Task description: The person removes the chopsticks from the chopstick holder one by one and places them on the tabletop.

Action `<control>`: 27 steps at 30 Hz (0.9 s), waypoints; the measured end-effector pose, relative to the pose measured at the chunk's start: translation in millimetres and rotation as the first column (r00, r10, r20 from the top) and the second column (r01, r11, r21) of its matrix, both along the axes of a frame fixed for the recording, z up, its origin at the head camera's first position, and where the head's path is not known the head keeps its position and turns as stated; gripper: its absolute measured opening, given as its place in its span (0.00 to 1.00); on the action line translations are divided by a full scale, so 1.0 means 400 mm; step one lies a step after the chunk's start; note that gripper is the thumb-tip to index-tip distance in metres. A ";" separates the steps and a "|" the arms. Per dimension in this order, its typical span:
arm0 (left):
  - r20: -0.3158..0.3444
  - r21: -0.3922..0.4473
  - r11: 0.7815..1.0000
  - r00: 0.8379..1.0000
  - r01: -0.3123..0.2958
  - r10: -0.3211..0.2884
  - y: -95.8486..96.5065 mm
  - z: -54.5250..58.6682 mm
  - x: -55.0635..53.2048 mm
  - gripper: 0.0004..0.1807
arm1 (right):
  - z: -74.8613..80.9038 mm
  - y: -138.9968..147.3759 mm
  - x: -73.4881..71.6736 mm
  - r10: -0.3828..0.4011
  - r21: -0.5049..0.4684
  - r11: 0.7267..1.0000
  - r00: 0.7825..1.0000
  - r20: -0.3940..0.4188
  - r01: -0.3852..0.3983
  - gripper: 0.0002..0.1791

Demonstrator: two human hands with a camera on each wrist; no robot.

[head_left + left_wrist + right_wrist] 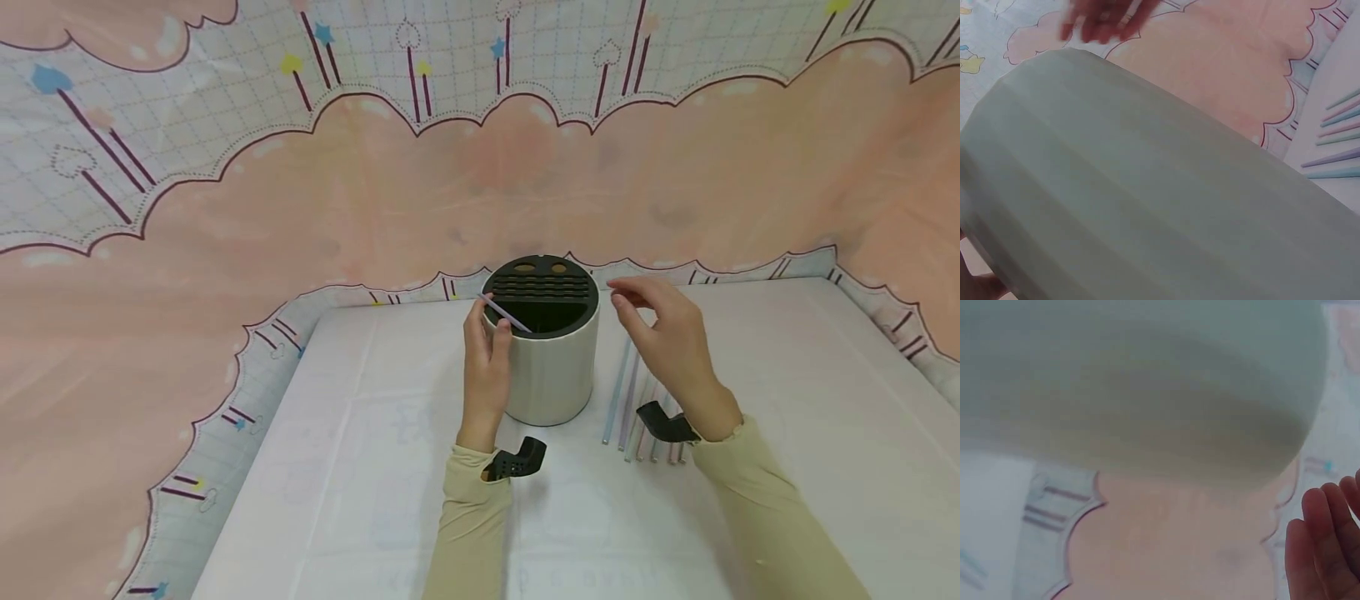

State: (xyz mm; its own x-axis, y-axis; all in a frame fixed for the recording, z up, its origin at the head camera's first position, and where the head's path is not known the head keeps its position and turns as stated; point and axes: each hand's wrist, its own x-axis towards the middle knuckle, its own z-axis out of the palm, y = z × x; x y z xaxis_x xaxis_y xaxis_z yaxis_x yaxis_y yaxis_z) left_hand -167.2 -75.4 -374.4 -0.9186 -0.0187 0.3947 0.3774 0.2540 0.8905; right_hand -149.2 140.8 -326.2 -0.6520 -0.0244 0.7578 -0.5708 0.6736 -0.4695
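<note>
A round off-white desk organizer [551, 375] with a black slotted top [542, 287] stands upright on the table. My left hand [486, 367] holds its left side, thumb toward the front and fingers near the rim. In the left wrist view, the organizer's pale wall [1147, 169] fills most of the picture. A slim pale purple stick [506, 312] leans in the front opening, its upper end over the rim by my left fingers. To the right of the organizer, my right hand [667, 329] is raised, holding nothing, its fingers [1325, 544] relaxed and slightly bent.
Several slim pastel sticks [630, 408] lie side by side on the white table [375, 467], right of the organizer and partly under my right arm. Their tapered ends [1329, 140] show in the left wrist view. A patterned cloth backdrop [450, 200] rises behind the table.
</note>
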 end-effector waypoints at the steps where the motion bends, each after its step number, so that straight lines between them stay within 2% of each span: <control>1: 0.000 0.001 1.000 1.000 -0.001 0.001 -0.001 0.000 0.001 0.29 | 0.013 -0.017 0.004 0.028 0.013 1.000 1.000 -0.008 -0.028 0.11; 5: -0.005 0.003 1.000 1.000 0.002 -0.002 -0.002 0.001 0.003 0.28 | 0.052 -0.082 0.014 0.149 0.081 0.986 0.989 -0.021 -0.147 0.12; 9: -0.008 0.000 1.000 1.000 0.011 -0.011 -0.004 0.004 0.007 0.28 | 0.067 -0.134 0.018 0.225 0.148 0.963 0.974 0.027 -0.227 0.13; 13: -0.003 0.018 0.999 0.999 0.034 -0.034 -0.004 0.020 0.019 0.27 | 0.065 -0.168 0.017 0.195 0.246 0.945 0.975 0.104 -0.215 0.14; 15: -0.002 0.031 0.999 0.999 0.043 -0.043 -0.003 0.039 0.032 0.27 | 0.063 -0.178 0.016 0.161 0.302 0.933 0.977 0.139 -0.197 0.15; 20: -0.006 0.052 0.997 0.999 0.053 -0.052 0.002 0.082 0.060 0.26 | 0.058 -0.191 0.011 0.098 0.423 0.887 0.970 0.221 -0.186 0.14; 22: -0.007 0.058 0.997 0.999 0.053 -0.053 0.002 0.086 0.059 0.26 | 0.058 -0.194 0.009 0.083 0.450 0.874 0.969 0.232 -0.182 0.12; 24: -0.005 0.056 0.997 0.999 0.049 -0.049 0.001 0.090 0.059 0.25 | 0.060 -0.196 0.006 0.079 0.453 0.874 0.971 0.226 -0.177 0.11; 27: 0.002 0.051 0.998 0.999 0.041 -0.041 0.000 0.091 0.056 0.25 | 0.065 -0.195 0.003 0.083 0.430 0.887 0.976 0.203 -0.165 0.09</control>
